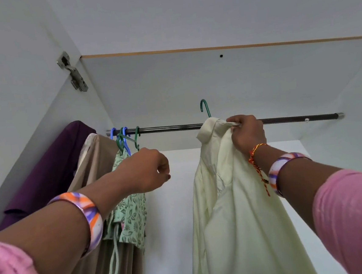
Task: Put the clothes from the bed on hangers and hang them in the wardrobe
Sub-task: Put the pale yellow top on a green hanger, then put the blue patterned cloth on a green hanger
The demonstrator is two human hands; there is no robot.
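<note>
One shirt (232, 198), collar pinched by right-hand fingers (238, 124)

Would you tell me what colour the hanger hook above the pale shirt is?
Green; the hanger hook shows clearly in the head view.

head view: single wide-angle camera, worn on the person's head | faces forward and tilted upward into the wardrobe (215, 85), from below the rail (174, 128) | close range, both forearms reach in from the lower corners | wardrobe top panel fills the upper frame | no second view
</note>
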